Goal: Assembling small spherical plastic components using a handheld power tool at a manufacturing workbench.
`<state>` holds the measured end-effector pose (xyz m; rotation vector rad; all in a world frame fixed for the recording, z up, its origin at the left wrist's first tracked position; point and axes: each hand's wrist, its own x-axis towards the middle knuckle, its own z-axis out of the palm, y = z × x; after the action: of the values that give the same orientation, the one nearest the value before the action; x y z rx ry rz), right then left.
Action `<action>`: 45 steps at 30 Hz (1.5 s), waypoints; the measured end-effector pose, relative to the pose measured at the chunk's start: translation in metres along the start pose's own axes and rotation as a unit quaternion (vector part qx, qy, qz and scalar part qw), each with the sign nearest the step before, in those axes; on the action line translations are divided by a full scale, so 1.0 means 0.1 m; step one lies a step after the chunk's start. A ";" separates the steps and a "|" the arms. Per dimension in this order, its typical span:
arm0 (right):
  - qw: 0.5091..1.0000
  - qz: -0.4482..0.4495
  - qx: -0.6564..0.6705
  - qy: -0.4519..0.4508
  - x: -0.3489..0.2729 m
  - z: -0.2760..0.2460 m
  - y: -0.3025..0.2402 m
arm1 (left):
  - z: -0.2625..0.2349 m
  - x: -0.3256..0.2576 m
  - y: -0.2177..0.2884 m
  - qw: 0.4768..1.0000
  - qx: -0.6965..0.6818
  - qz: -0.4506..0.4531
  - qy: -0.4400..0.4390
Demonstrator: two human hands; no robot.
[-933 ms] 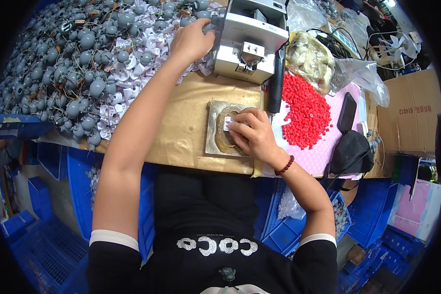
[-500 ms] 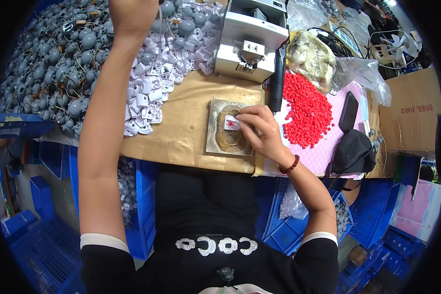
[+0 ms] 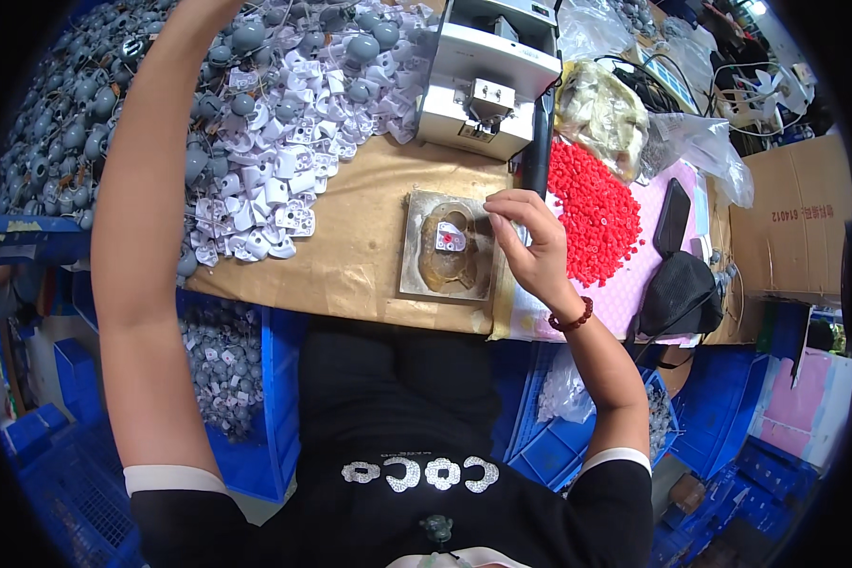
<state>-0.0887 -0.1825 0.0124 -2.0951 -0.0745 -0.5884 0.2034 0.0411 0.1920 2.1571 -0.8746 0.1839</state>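
A worktable [image 3: 350,237] covered in brown sheeting spreads across the view, with a heap of grey rounded parts [image 3: 76,104] on its left. The person's black shirt [image 3: 398,516] bears large, patterned white lettering. The left forearm [image 3: 147,218] runs out past the upper edge, so I cannot tell what the left hand grips. White plastic parts [image 3: 265,189] lie beside the grey ones. The pale machine [image 3: 492,57] has a label [image 3: 473,133] low on its front, too small to read. A cardboard box [image 3: 788,241] at the right carries a printed line of characters and digits. Small red pieces [image 3: 592,218] are piled near the machine. The right hand [image 3: 535,248], loosely curled and grasping nothing visible, hovers at the right side of a square metal block [image 3: 411,270]. In the block's recess sits one white piece [image 3: 458,237], with a red bit [image 3: 448,239] on it.
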 end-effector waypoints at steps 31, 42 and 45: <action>1.000 0.027 0.015 -0.004 0.06 -0.02 -0.01 | 0.41 -0.51 -0.52 0.988 -0.039 0.006 -0.146; 0.998 -0.013 0.005 -0.062 0.33 0.16 -0.11 | 0.40 -0.82 -0.28 0.992 -0.012 0.031 -0.119; 0.993 -0.091 -0.050 -0.056 0.69 0.42 -0.16 | 0.38 -0.92 -0.28 0.993 0.001 0.033 -0.111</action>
<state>-0.0161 -0.1515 0.0359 -2.2338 -0.3095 -0.5929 0.1461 0.0755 0.1128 2.1793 -1.0737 -0.0244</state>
